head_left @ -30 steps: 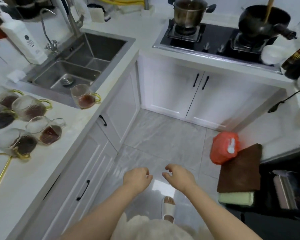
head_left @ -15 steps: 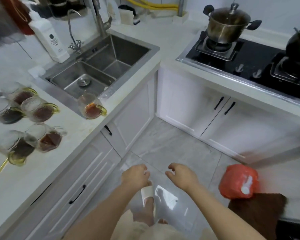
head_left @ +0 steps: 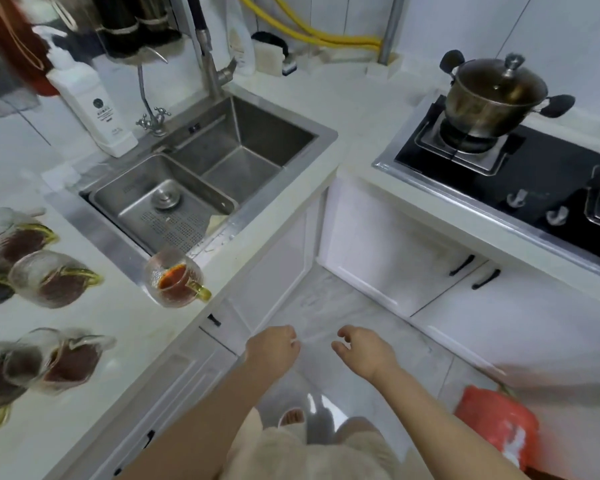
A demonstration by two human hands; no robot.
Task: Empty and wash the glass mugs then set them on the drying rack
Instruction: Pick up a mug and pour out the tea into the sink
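Several glass mugs with yellow handles and dark liquid stand on the white counter [head_left: 111, 327] at the left. One mug [head_left: 174, 280] with reddish liquid sits alone by the front corner of the steel sink [head_left: 201, 181]. Another mug [head_left: 54, 278] and a blurred pair of mugs [head_left: 63, 358] stand further left. My left hand [head_left: 274, 348] and my right hand [head_left: 364, 351] hang over the floor in front of the cabinets, fingers loosely curled, holding nothing. Both hands are well short of the mugs. No drying rack is plainly in view.
A tall faucet [head_left: 208, 60] and a white soap bottle [head_left: 90, 105] stand behind the sink. A steel pot [head_left: 492, 95] sits on the black stove [head_left: 520, 168] at the right. A red bag [head_left: 496, 424] lies on the floor at the lower right.
The view has swung left and closer to the sink. The sink and mugs now fill more of the frame. Both hands stay low and hold nothing.
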